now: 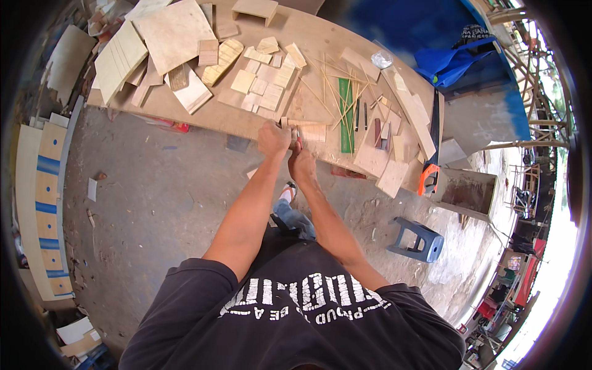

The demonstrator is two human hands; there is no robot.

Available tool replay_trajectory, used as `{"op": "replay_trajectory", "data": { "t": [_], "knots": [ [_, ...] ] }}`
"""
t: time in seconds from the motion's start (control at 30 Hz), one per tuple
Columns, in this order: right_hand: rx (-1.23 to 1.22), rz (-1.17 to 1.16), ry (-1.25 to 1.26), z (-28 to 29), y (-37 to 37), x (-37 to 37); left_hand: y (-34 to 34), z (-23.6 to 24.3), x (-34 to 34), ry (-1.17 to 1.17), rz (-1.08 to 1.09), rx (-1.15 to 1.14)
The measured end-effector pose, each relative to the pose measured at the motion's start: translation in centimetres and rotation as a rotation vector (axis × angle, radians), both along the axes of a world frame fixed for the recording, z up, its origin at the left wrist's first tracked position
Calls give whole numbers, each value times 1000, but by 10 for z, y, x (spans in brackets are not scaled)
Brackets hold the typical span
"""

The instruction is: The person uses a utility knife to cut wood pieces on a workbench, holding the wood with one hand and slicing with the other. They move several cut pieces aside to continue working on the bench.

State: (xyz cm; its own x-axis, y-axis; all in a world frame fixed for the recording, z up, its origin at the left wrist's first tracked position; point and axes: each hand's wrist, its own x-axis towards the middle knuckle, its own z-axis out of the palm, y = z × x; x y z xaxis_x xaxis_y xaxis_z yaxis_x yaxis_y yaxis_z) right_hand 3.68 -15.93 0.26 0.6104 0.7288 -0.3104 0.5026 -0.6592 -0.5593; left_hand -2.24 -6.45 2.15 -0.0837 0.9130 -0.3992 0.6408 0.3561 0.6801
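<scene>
At the near edge of the workbench, my left hand [273, 137] is closed on a small wood piece [284, 122], its end showing above the fingers. Just to its right, my right hand [301, 164] grips a slim red-handled tool [298, 142]; its tip points at the wood, and its exact kind is too small to tell. Beyond the tool, a flat pale wood block [313, 132] lies on the bench. My fingers hide where the tool and the wood piece meet.
On the bench [240, 123] lie joined wood tiles [256, 86], large plywood sheets [172, 37], thin sticks [325, 80], a green ruler [345, 117] and dark pens [365, 116]. An orange-handled saw [428, 179] hangs over the right edge. A blue stool [419, 239] stands on the floor.
</scene>
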Motion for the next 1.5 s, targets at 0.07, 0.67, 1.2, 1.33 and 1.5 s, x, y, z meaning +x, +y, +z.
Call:
{"op": "replay_trajectory", "data": {
  "t": [0.07,0.67,1.2,1.33,1.5],
  "knots": [
    [2,12,17,-4,9,5,-1,1,0,-1,-5,6],
    [302,-115,93,-32,-2,41,0,-9,-24,-102,-115,158],
    [-11,-69,316,-33,-7,81,-15,-1,1,-20,-450,553],
    [-29,-115,532,2,-5,75,-16,-13,20,-96,-573,586],
    [-31,-105,613,7,-9,85,-17,-14,32,3,-633,559]
  ]
}}
